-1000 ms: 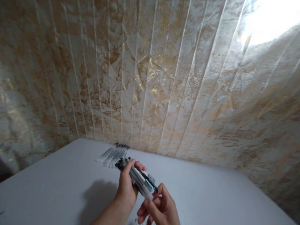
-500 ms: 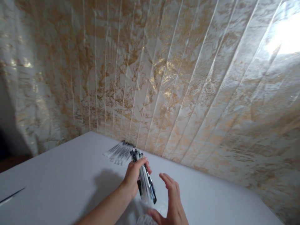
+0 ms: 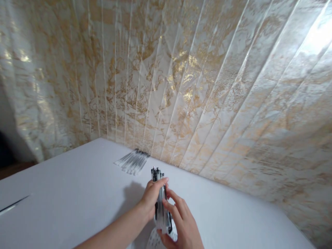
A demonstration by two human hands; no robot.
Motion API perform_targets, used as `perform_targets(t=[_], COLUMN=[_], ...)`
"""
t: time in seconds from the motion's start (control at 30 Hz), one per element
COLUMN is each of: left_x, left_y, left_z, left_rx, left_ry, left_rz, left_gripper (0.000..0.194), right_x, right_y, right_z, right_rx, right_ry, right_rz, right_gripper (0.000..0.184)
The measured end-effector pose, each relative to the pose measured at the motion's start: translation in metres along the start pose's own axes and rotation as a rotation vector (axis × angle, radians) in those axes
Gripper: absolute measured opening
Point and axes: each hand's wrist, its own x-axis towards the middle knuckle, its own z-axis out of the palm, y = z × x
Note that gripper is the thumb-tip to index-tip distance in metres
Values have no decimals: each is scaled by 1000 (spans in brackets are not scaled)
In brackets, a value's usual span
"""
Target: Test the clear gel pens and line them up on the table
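A bundle of pens [image 3: 160,207], clear-barrelled with black caps or ends, stands tilted in front of me. My left hand [image 3: 152,195] is wrapped round it from the left, thumb across the front. From the right, my right hand [image 3: 180,216] touches the bundle's side and lower end, fingers curled around it. Under the hands lies a white thing with dark specks [image 3: 155,240], mostly hidden, so I cannot tell what it is. Farther back, a fanned group of similar pens [image 3: 134,162] lies on the white table [image 3: 77,193].
A single thin dark pen-like thing [image 3: 14,204] lies at the table's left edge of view. Behind the table rises a wall covering [image 3: 166,86] with white and gold patterns and raised slanting lines, close against the table's back edge.
My right hand has come in from the right and now touches the bundle. The left hand has brought the pens slightly right and more upright. The view has tilted a little.
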Motion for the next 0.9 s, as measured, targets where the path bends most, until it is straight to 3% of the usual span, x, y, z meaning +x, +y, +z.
perform_targets(t=[0.13, 0.37, 0.6, 0.73, 0.9], left_x=[3, 10, 7, 4, 0], left_y=[-9, -15, -21, -12, 19], left_z=[-3, -11, -11, -11, -37], left_rx=[-21, -8, 79, 182, 378], left_ry=[38, 45, 67, 34, -43], left_rz=[-23, -80, -3, 16, -34], left_gripper=[29, 29, 28, 30, 24], right_x=[-1, 0, -9, -17, -30], right_y=[-4, -4, -3, 2, 18], right_z=[1, 0, 26, 42, 51], right_rx=[23, 22, 4, 164, 410], right_ry=[-29, -53, -20, 55, 121], right_rz=[53, -21, 91, 138, 260], right_gripper=[59, 63, 67, 75, 51])
